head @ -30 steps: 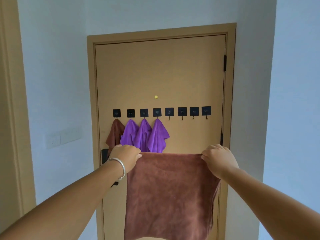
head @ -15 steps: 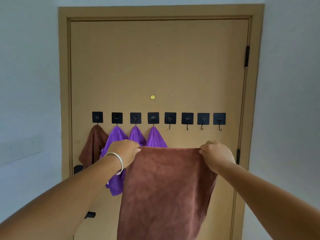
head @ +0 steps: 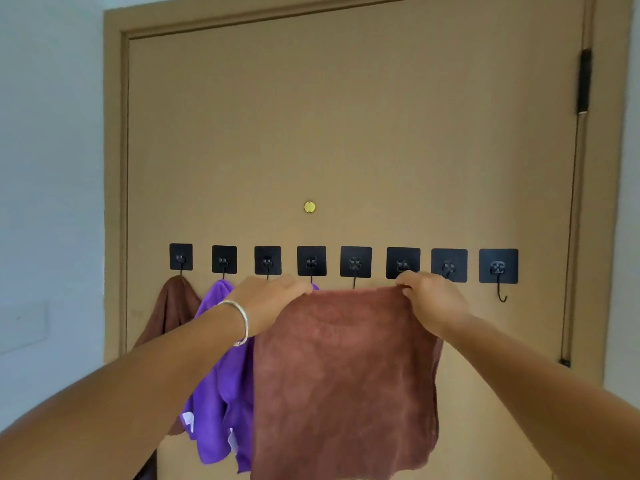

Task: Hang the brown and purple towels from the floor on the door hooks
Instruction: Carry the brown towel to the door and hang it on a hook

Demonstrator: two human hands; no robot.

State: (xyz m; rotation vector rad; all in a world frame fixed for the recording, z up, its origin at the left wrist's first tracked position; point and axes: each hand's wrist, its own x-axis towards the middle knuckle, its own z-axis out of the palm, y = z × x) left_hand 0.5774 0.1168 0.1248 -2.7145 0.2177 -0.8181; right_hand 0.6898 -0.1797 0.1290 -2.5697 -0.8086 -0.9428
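Note:
A brown towel [head: 346,375] hangs spread flat between my two hands, just in front of the door. My left hand [head: 266,303] pinches its top left corner and my right hand [head: 429,303] pinches its top right corner. The top edge sits just below the row of black square hooks [head: 355,262], under the fifth and sixth. Another brown towel [head: 173,306] hangs on the first hook. Purple towels [head: 221,403] hang from the hooks beside it, partly hidden by my left arm and the held towel.
The tan door [head: 346,116] fills the view, with a brass peephole [head: 309,207] above the hooks. The rightmost hook [head: 498,271] is bare. White walls flank the frame, and a black hinge [head: 584,81] sits at the upper right.
I have stepped closer to the door. Both hands have lifted the brown towel, so its top edge now reaches the hook tips.

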